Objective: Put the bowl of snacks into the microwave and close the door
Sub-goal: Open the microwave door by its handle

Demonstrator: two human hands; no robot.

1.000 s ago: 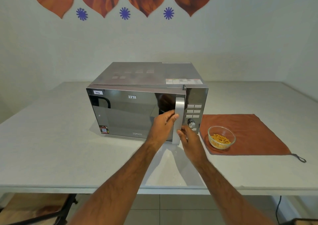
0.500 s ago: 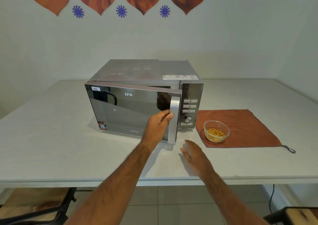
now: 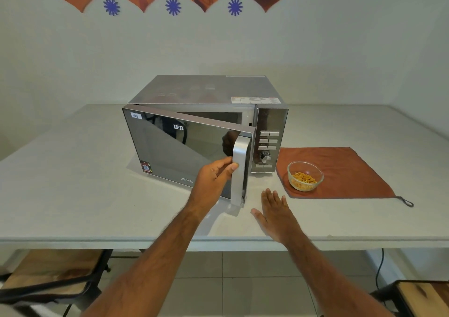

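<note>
A silver microwave (image 3: pixel 209 91) stands on the white table (image 3: pixel 73 195). Its dark mirrored door (image 3: pixel 179 146) is swung partly open, hinged at the left. My left hand (image 3: pixel 213 178) grips the door's vertical silver handle (image 3: pixel 240 171). To the right of the microwave, a clear glass bowl of snacks (image 3: pixel 305 176) sits on an orange cloth (image 3: pixel 345 171). My right hand (image 3: pixel 274 212) hovers flat over the table with fingers spread, below the handle and left of the bowl, holding nothing.
The microwave's control panel (image 3: pixel 268 144) with buttons and a dial faces me beside the door. Wooden stools (image 3: pixel 48 273) show under the table at left and at the right corner (image 3: pixel 422 295). A black cable (image 3: pixel 379 268) hangs at the right.
The door has swung further open under my left hand. My right hand let go of the handle and moved down and right over the table.
</note>
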